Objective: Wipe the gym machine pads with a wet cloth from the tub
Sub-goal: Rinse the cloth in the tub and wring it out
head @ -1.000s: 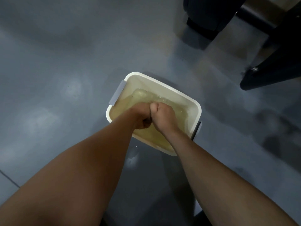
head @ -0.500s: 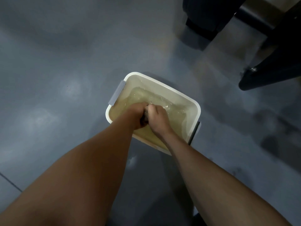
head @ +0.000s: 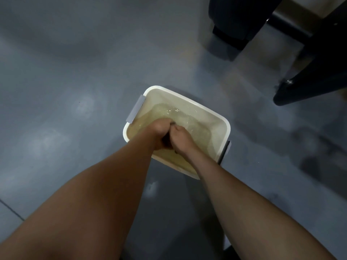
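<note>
The glossy grey floor carries a black gym machine frame at the upper right. No pad is being wiped, so I judge the wiping itself is all left to do. A white rectangular plastic tub holds yellowish water. Over it the left hand and right hand are fisted side by side, gripping a dark wet cloth between them, apparently wringing it. No brand, label or writing is legible.

Dim, soft-focus wide-angle view, pale glare patches on floor
</note>
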Demonstrator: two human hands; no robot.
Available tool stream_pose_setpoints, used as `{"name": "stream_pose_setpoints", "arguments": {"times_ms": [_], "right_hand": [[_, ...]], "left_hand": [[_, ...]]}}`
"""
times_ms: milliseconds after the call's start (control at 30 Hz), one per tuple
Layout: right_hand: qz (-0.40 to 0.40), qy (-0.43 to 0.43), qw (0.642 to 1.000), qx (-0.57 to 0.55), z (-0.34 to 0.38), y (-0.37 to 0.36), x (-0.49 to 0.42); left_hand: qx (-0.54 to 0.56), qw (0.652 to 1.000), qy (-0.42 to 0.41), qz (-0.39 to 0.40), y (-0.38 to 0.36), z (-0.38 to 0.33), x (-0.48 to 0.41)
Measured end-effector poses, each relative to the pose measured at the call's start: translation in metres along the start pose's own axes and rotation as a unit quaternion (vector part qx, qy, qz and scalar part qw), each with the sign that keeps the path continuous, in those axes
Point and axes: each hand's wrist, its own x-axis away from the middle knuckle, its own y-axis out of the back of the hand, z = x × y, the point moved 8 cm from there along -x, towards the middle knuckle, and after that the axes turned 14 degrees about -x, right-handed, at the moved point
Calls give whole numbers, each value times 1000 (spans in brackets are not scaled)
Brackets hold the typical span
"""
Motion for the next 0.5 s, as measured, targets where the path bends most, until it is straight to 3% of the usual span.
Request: {"name": "stream_pose_setpoints", "arguments": {"times_ms": [100,200,300,367,433,500], "right_hand": [[-41,114,992,-46,21,3,13],[-59,153,980,117,25,5,10],[-124,70,973,180,14,28,-6],[-180,-8,972,148,2,47,-8],[-185,-79,972,118,-9,52,-7],[-106,-102,987,58,-13,41,-9]], "left_hand": [[20,999,-24,-19,8,-6,-1],[-16,999,-30,-41,12,-9,-5],[-22,999,-32,-36,9,-13,-6],[-132,989,-40,-59,14,-13,-1],[-256,959,-53,-106,24,-16,-2],[-419,896,-70,-127,28,-19,-7]]}}
